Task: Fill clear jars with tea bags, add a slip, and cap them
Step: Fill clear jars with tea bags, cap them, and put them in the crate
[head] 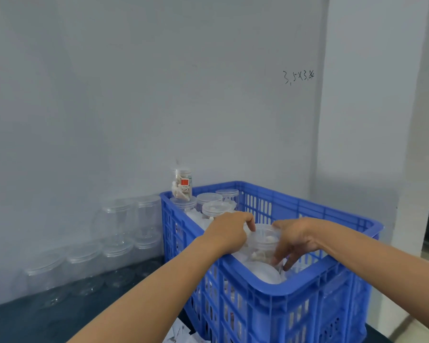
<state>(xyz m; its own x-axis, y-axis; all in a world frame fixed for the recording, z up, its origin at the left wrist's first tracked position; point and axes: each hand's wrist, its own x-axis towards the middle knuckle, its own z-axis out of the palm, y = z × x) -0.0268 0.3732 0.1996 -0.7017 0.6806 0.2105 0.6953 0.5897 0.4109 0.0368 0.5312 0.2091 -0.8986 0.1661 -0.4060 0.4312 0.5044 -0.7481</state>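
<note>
Two hands, left hand (229,233) and right hand (294,240), fingers curled gripping one capped jar (263,240) over the crate (307,293); perhaps five more inside.

blue crate (278,297) cut off at the bottom edge (its contents mostly hidden), empty jars (117,246) blurred against the wall

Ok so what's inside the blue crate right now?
The blue crate holds capped clear jars at the back and white bags. Both hands, left hand and right hand, grip a filled jar over it. Lower layers are hidden.
</note>
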